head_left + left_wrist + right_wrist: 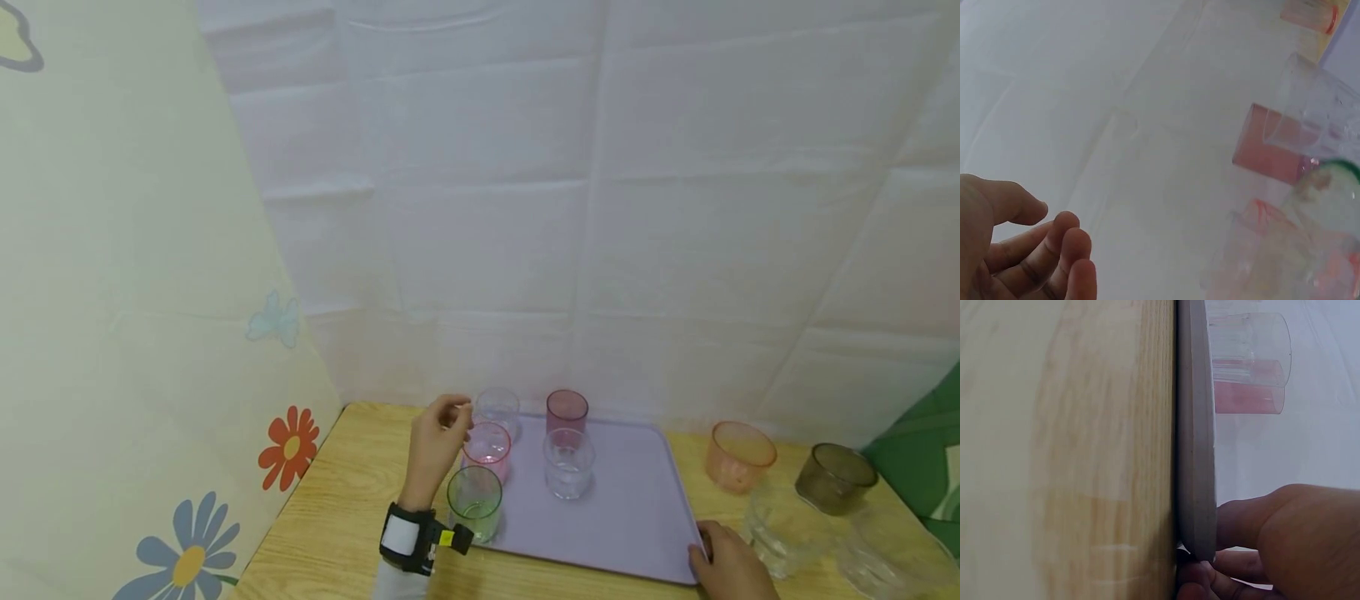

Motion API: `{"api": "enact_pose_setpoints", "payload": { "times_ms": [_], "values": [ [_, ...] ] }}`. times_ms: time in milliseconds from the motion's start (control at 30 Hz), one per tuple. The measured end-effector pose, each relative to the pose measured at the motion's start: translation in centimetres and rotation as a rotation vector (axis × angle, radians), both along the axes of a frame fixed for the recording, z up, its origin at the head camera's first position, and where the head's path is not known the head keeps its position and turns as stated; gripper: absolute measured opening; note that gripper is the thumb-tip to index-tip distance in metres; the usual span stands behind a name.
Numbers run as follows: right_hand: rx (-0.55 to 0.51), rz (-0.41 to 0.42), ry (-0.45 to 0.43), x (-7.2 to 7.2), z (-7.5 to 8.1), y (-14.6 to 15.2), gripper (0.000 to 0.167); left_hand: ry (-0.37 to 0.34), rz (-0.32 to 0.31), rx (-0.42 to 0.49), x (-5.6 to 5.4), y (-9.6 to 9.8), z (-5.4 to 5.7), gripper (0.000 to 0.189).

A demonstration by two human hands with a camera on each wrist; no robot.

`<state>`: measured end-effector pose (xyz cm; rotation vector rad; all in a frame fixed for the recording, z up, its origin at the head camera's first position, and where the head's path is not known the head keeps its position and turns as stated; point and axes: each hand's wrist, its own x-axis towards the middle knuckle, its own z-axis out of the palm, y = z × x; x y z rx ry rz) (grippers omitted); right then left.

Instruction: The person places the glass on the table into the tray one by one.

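Observation:
My left hand (438,437) is raised beside the glasses on the left, its fingers loosely bent and nothing between them and the thumb in the left wrist view. Near it, a green glass (477,510), a pink-rimmed glass (487,452) and a clear glass (498,410) line the left side of a lilac tray (637,517). Farther right on the tray are a dark pink glass (567,410) and a clear glass (567,471). My right hand (731,562) grips the tray's front right corner, thumb over the rim and fingers below the edge in the right wrist view.
Right of the tray on the wooden table (322,500) stand an orange glass (738,462), a smoky brown glass (834,481) and clear glassware (783,537). A white cloth (480,250) hangs behind, and a flower-patterned sheet (150,375) borders the left side.

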<state>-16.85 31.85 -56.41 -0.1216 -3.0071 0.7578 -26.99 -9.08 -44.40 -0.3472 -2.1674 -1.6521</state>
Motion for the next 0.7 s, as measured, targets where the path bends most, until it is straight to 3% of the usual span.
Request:
{"api": "enact_pose_setpoints", "payload": {
  "times_ms": [433,700],
  "values": [
    [-0.008,0.005,-0.027,0.3,0.4,-0.1,0.042,-0.156,0.131,0.058,0.0,-3.4,-4.2,0.016],
    [-0.008,0.001,-0.028,0.0,0.3,-0.2,0.041,-0.247,0.169,-0.018,0.0,-4.4,-7.7,0.019]
  ]
}}
